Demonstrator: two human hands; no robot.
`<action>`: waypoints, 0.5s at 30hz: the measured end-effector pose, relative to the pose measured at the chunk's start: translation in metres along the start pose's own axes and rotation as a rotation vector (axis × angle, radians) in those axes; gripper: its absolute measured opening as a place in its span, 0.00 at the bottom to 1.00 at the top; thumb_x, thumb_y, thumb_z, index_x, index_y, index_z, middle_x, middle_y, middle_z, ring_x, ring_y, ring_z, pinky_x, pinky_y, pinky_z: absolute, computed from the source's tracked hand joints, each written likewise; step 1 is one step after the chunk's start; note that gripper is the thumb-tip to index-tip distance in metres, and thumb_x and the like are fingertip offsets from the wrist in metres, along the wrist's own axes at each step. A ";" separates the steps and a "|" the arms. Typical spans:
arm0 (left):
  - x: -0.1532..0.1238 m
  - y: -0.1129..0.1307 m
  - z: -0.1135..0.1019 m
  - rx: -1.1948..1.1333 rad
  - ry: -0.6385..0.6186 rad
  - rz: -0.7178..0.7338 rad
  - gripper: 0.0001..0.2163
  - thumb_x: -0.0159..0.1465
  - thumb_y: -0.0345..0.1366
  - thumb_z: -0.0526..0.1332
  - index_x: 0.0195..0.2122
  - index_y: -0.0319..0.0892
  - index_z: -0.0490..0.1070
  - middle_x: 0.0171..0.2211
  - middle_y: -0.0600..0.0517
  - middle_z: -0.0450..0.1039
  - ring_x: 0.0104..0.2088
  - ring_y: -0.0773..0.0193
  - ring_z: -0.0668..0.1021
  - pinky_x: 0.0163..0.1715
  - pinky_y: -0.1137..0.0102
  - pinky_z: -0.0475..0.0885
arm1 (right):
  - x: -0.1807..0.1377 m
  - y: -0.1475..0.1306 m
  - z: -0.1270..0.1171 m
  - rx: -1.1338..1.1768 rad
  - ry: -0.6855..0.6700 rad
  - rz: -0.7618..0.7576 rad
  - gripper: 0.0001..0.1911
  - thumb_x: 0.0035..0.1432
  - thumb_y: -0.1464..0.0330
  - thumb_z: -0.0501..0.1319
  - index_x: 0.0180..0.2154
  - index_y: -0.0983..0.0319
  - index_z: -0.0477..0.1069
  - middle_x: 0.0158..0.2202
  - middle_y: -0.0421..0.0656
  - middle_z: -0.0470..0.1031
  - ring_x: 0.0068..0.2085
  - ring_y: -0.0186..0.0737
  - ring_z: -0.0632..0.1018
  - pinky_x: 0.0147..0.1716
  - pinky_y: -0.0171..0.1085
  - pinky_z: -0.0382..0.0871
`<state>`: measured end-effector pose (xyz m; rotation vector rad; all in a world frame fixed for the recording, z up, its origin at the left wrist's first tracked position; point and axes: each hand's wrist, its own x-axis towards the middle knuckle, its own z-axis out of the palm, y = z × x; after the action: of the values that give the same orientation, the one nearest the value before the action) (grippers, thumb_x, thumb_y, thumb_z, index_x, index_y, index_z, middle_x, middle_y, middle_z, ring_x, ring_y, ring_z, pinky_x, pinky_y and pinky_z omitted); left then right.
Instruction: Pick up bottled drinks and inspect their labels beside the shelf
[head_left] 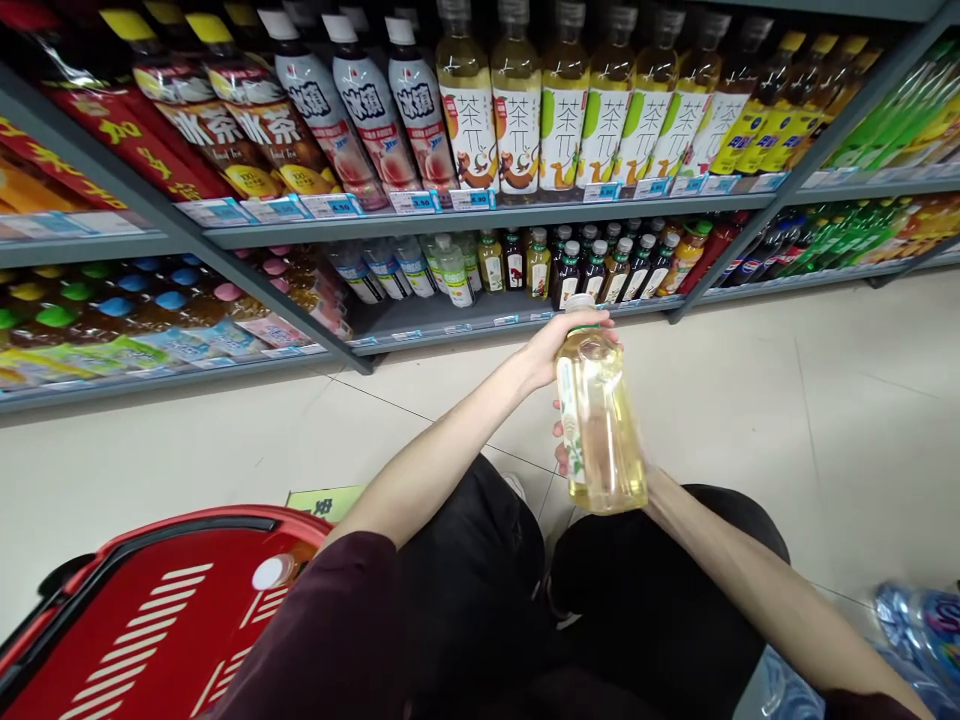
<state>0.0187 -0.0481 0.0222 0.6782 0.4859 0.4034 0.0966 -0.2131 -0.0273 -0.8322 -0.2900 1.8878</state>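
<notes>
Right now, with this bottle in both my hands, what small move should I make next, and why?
Perhaps turn the bottle slightly to bring its label toward you: the label sits along the left edge, while a clear side faces you. Your left hand grips the neck and your right hand wraps behind the body, so both could guide it.

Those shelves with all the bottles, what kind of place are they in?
Probably a shop, maybe a supermarket: bottled drinks stand in rows on the shelves, price tags line their edges, and a red shopping basket is nearby.
</notes>
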 end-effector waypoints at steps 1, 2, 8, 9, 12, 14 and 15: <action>-0.003 -0.001 0.004 -0.046 -0.079 0.008 0.12 0.58 0.38 0.71 0.36 0.36 0.73 0.30 0.49 0.78 0.37 0.59 0.83 0.40 0.65 0.77 | 0.000 0.003 -0.003 0.000 -0.106 0.012 0.31 0.64 0.44 0.56 0.54 0.61 0.73 0.36 0.46 0.80 0.26 0.43 0.77 0.26 0.45 0.76; -0.006 -0.002 0.009 -0.080 -0.157 0.025 0.13 0.58 0.39 0.71 0.36 0.37 0.73 0.30 0.50 0.78 0.38 0.59 0.83 0.41 0.64 0.77 | 0.000 0.007 -0.005 -0.013 -0.192 0.025 0.30 0.62 0.44 0.58 0.53 0.60 0.73 0.35 0.45 0.80 0.24 0.41 0.76 0.25 0.43 0.75; -0.033 -0.005 0.030 0.173 -0.290 0.129 0.14 0.55 0.40 0.73 0.35 0.37 0.75 0.26 0.49 0.77 0.33 0.57 0.83 0.37 0.63 0.76 | 0.000 0.009 0.005 -0.098 -0.104 0.088 0.31 0.61 0.41 0.59 0.41 0.63 0.77 0.39 0.51 0.82 0.33 0.50 0.82 0.32 0.48 0.78; -0.036 -0.006 0.030 0.246 -0.253 0.133 0.13 0.55 0.39 0.73 0.35 0.37 0.75 0.27 0.48 0.78 0.32 0.57 0.83 0.35 0.64 0.75 | 0.001 0.007 0.009 -0.086 -0.010 0.056 0.30 0.63 0.43 0.58 0.40 0.63 0.77 0.38 0.51 0.82 0.33 0.50 0.82 0.34 0.48 0.78; -0.035 -0.010 0.022 0.343 -0.086 0.149 0.12 0.55 0.37 0.74 0.33 0.36 0.74 0.28 0.45 0.78 0.30 0.60 0.81 0.32 0.67 0.74 | 0.003 -0.002 0.019 -0.032 0.168 -0.007 0.32 0.67 0.43 0.51 0.40 0.64 0.77 0.34 0.52 0.81 0.31 0.51 0.82 0.34 0.50 0.79; -0.029 -0.011 0.015 0.319 0.036 0.121 0.11 0.56 0.36 0.72 0.32 0.36 0.73 0.28 0.45 0.77 0.29 0.61 0.81 0.31 0.66 0.75 | 0.005 -0.005 0.021 -0.008 0.183 -0.011 0.35 0.69 0.43 0.47 0.43 0.65 0.77 0.36 0.55 0.82 0.31 0.52 0.82 0.33 0.50 0.79; -0.026 -0.011 0.012 0.299 0.082 0.096 0.11 0.57 0.36 0.72 0.32 0.36 0.72 0.28 0.45 0.77 0.28 0.61 0.80 0.30 0.66 0.75 | 0.005 -0.006 0.021 -0.005 0.181 -0.014 0.36 0.69 0.43 0.45 0.44 0.66 0.77 0.38 0.56 0.82 0.31 0.53 0.82 0.32 0.50 0.79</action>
<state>0.0064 -0.0747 0.0304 0.9790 0.5993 0.4545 0.0850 -0.2024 -0.0108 -0.9950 -0.1877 1.7854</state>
